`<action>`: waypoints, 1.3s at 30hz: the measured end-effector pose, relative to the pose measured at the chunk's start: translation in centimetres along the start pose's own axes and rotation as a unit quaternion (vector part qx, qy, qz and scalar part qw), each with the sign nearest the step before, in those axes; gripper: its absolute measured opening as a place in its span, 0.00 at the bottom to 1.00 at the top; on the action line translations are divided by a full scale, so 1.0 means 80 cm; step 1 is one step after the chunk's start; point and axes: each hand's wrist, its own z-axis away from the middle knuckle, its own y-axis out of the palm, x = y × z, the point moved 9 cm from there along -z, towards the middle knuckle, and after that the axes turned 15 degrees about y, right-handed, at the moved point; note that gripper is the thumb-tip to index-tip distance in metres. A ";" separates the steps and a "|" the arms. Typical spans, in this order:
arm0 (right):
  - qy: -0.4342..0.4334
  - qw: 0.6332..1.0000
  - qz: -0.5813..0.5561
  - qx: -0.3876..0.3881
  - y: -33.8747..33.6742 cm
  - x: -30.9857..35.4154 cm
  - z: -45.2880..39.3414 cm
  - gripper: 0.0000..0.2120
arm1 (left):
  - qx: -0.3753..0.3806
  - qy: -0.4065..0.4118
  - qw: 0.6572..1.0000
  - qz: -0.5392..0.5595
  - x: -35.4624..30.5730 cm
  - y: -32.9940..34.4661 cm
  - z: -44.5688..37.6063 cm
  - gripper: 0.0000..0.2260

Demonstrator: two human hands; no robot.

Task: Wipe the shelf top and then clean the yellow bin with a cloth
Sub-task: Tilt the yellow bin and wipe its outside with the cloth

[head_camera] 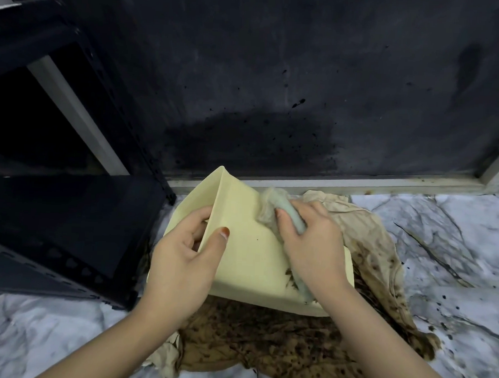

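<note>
Bin stage underway: centre frame, the left hand (182, 260) clamps the pale yellow plastic bin (248, 251) by its rim, the right hand (311, 243) presses a bunched pale cloth (273, 210) against its side. Dark specks remain lower right.

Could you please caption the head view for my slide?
Left hand steadies the tilted yellow bin while the right hand wipes it with a cloth.

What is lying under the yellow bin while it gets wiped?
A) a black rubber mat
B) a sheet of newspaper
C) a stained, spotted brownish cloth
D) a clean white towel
C: the yellow bin sits over a crumpled brownish cloth covered in dark spots, spread on the marble-patterned floor.
</note>
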 end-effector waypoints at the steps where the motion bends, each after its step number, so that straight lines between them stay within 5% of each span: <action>1: 0.018 1.000 0.012 -0.001 -0.001 -0.016 -0.005 0.14 | -0.004 -0.003 1.000 0.000 0.002 -0.003 0.000 0.11; 16: 0.222 0.970 0.069 -0.067 -0.044 -0.199 0.005 0.15 | -0.003 -0.021 1.000 -0.014 0.007 0.001 0.000 0.11; 21: 0.164 0.981 0.018 -0.099 -0.044 -0.182 0.067 0.20 | -0.005 -0.011 1.000 -0.025 0.002 -0.002 -0.003 0.12; 29: -0.139 0.989 -0.042 -0.023 -0.007 -0.027 0.108 0.15 | -0.002 0.003 1.000 -0.013 -0.003 0.007 0.000 0.13; 39: -0.034 0.999 -0.020 0.010 0.002 0.006 0.039 0.20 | 0.005 0.009 1.000 0.008 -0.002 0.003 -0.002 0.12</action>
